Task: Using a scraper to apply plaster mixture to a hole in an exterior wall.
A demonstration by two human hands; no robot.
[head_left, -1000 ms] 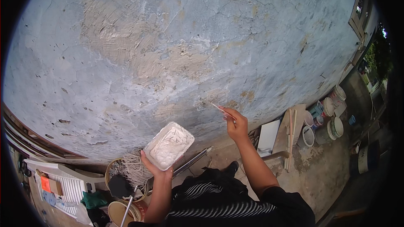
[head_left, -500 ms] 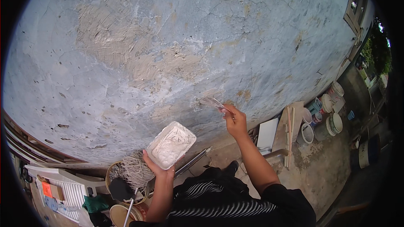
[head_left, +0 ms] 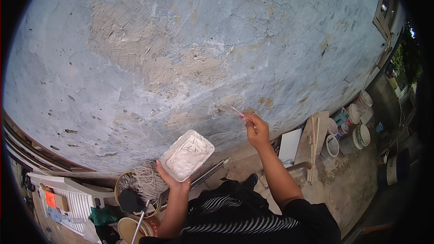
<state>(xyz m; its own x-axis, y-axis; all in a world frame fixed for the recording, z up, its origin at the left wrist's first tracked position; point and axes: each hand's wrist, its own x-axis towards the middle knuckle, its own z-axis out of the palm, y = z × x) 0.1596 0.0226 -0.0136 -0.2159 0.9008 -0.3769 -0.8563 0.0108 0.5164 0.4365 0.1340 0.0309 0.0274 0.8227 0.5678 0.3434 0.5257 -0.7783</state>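
My left hand [head_left: 174,180] grips a white rectangular tub [head_left: 187,154] from below, its thumb along the near left side. Pale filler paste [head_left: 184,156] with a ridged surface lies inside the tub. My right hand [head_left: 257,129] pinches the handle of a putty knife [head_left: 231,109], whose blade is set against the pale blue wall [head_left: 280,63] or very close to it. Up and to the left, a large beige patch of filler [head_left: 131,36] with rough strokes covers part of the wall; a smaller faint patch [head_left: 183,119] sits just above the tub.
At lower left stand a basket of stringy mop strands [head_left: 147,180], a round bucket [head_left: 129,230] and a white slatted piece [head_left: 74,205]. Along the wall base at right are a white panel [head_left: 289,146], wooden sticks [head_left: 313,149] and several paint buckets [head_left: 332,146].
The putty knife's blade looks narrower, as if turned more edge-on. My right hand has shifted slightly right and down in the picture; the whole scene has shifted slightly too. Both grips stay the same.
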